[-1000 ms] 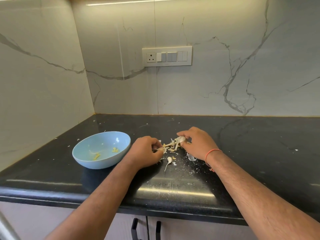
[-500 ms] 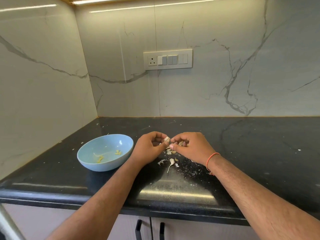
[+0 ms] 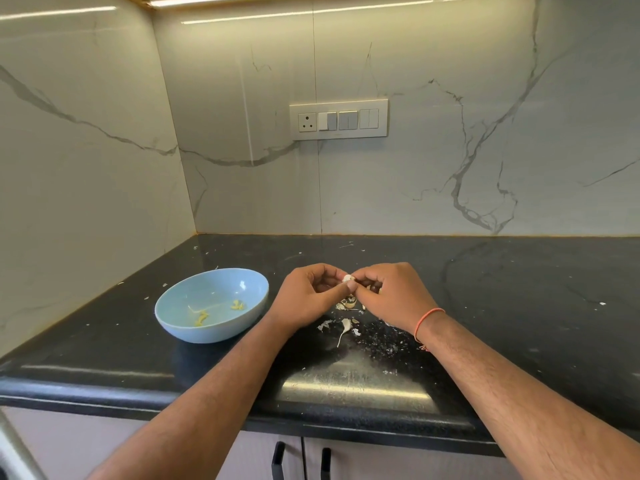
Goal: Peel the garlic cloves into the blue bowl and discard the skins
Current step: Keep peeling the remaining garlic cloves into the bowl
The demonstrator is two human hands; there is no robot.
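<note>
Marble wall panels (image 3: 86, 161) stand at our far left, meeting the black countertop (image 3: 519, 289) in the corner. Next along sits the blue bowl (image 3: 180, 323), upright on the counter, with a few yellowish peeled bits lying inside on its floor. Just right of the bowl comes our left hand (image 3: 304, 296), raised a little above the counter, its fingers curled and the thumb tip pressed to a small white garlic clove (image 3: 347, 278). We pinch that clove from the other side with our right hand (image 3: 394, 292), whose fingers are also curled tight around it, so both hands meet at the clove with fingertips touching. How much skin remains on the clove we cannot tell. Below and between the hands, loose garlic skins (image 3: 345, 326) and pale flakes lie scattered on the counter, one with a thin stalk trailing toward us. An orange thread band (image 3: 427, 318) circles our right wrist. On the back wall above the hands sits a switch plate (image 3: 338, 119) with one socket. Two dark cabinet handles (image 3: 278, 460) show under the counter edge.
</note>
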